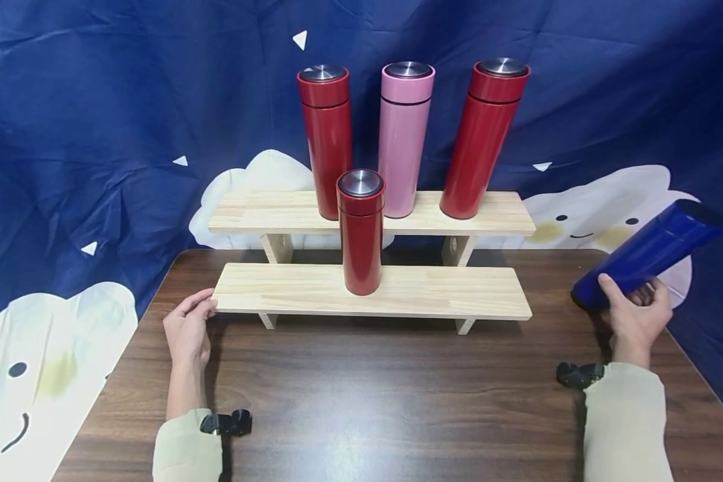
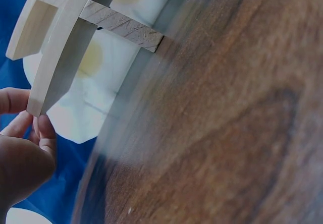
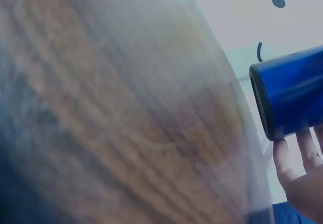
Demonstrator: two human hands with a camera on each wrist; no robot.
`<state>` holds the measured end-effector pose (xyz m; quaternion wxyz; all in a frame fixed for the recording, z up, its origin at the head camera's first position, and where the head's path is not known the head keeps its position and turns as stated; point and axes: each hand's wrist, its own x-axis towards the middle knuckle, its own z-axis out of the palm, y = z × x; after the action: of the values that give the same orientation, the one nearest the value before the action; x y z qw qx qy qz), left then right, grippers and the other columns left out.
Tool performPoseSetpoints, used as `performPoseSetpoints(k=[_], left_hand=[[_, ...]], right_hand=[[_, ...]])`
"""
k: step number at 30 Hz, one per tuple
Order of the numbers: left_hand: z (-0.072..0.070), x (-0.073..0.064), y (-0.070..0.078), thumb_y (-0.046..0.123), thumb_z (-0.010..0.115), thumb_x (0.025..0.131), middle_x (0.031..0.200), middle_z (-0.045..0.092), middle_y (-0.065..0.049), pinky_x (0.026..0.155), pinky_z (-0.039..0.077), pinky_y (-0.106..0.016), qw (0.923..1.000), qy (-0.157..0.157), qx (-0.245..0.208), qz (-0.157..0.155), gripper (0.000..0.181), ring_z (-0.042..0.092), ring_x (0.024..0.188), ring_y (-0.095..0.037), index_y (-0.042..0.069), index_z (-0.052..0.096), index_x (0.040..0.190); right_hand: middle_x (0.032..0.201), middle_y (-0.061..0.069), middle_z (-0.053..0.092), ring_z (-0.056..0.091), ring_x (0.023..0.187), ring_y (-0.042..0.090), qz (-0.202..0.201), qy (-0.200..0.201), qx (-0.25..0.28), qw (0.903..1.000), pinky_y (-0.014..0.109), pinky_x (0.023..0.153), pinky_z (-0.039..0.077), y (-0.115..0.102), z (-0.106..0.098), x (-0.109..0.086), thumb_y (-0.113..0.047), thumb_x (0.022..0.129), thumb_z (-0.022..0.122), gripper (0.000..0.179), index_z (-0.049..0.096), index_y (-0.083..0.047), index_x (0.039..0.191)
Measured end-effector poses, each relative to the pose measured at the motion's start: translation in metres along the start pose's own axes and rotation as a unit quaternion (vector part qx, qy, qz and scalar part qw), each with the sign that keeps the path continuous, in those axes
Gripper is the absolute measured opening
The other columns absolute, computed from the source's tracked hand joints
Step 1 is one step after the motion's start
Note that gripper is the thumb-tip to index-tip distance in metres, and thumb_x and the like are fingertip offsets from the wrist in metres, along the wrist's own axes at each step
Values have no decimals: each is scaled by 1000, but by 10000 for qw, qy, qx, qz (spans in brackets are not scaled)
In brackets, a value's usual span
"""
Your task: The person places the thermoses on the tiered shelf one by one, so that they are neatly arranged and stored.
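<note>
At the left end of the lower wooden shelf (image 1: pixel 289 289), my left hand (image 1: pixel 188 329) pinches the board between thumb and fingers. The left wrist view also shows that hand (image 2: pixel 28 156) at the board's tip. Over the table's right side, my right hand (image 1: pixel 638 321) holds a blue thermos bottle (image 1: pixel 647 254), tilted with its top toward the upper right. Its dark base (image 3: pixel 261 103) shows in the right wrist view. One red thermos (image 1: pixel 361 244) stands upright on the lower shelf.
Behind and higher, the upper shelf (image 1: pixel 259 211) carries a red thermos (image 1: pixel 328 147) on the left, a pink thermos (image 1: pixel 405 147) in the middle and another red thermos (image 1: pixel 485 144) to the right. A dark blue curtain (image 1: pixel 126 80) hangs behind the brown table (image 1: pixel 361 395).
</note>
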<state>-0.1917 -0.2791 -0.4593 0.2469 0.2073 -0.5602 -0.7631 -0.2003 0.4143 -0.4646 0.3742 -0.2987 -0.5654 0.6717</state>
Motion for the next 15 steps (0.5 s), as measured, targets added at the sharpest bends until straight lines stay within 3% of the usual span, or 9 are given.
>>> performPoseSetpoints(k=[15], left_hand=[[1,-1,2,-19,63,83,78,73,-3,59,49,-18,10000,-57,21,38,20,57,59,-10,-14,73,100]], right_hand=[[111,-2,65,61,104,12,-179,-112,473,9987,22,102,45,-25,12,-19,8,68,87,64,66,-15,123]])
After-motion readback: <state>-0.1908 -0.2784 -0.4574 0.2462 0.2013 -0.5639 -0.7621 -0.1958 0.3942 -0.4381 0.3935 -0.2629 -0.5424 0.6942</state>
